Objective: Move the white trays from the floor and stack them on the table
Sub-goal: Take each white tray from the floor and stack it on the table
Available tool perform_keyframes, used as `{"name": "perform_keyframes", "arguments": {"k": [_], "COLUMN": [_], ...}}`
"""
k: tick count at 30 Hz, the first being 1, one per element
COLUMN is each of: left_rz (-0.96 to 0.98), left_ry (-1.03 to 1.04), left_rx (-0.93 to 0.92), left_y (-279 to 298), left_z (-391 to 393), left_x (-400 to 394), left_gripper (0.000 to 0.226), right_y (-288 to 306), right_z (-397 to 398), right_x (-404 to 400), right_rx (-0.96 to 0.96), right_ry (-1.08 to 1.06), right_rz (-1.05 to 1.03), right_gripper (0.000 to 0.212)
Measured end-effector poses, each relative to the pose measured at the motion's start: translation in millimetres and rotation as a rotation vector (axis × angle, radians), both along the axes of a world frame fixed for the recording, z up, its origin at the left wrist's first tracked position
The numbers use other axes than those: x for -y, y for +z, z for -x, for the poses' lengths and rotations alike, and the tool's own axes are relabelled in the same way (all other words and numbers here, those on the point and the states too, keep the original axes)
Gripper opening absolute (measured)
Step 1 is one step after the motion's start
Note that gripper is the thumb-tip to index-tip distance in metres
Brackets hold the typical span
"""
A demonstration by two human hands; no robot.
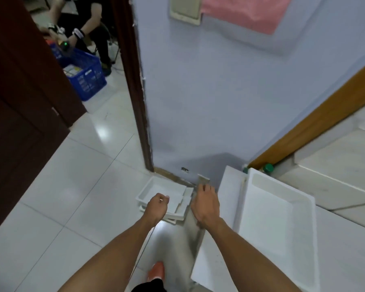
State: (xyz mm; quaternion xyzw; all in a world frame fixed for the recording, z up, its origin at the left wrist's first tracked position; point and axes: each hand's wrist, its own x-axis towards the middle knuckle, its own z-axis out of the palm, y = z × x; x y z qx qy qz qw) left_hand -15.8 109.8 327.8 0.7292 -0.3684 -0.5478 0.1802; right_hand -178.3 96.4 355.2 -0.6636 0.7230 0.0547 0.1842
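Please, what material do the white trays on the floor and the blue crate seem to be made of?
The white trays on the floor look like thin moulded plastic with a smooth, matt finish: rounded rims, uniform colour, one nested inside another. The blue crate also looks like plastic, rigid and slightly glossy, with perforated walls typical of moulded crates. Blur leaves both guesses open.
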Motion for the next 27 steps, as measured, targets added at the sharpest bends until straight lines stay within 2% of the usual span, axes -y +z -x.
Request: {"name": "perform_keyframes", "arguments": {"k": [6, 11, 13, 18, 22, 27], "left_rz": [-0.104, -0.2, -0.237, -0.344, -0.339, -0.356], "left_ry": [0.115, 0.18, 0.19, 0.259, 0.421, 0.516], "left_rx": [0.016, 0.035, 0.017, -0.036, -0.153, -0.273], "left_y": [-59.9, -143.0, -193.4, -320.5, -417.4, -500.3], "left_z": [-35.5, -51.7, -59.4, -74.1, -71.0, -45.0], "left_x": [39.8, 53.2, 55.7, 56.9, 57.5, 70.0], "left_gripper": [0.025, 0.024, 0.021, 0.016, 0.015, 0.023], "right_y": [-70.9, -161.2, -203.9, -316.9, -412.0, -510.6], "right_z": [-44.1, -62.5, -70.4, -88.0, -89.6, -74.2], "right_x": [36.6, 53.2, 60.9, 74.2, 82.0, 92.9], "right_rx": [0.129, 0.232, 0.28, 0.391, 0.472, 0.564], "right_ry": [-0.05, -0.148, -0.218, -0.423, -0.6, -0.866], "right_rz": [-0.316, -0.53, -0.567, -0.592, -0.566, -0.473], "right_gripper": [0.04, 0.031, 0.029, 0.032, 0.034, 0.047]}}
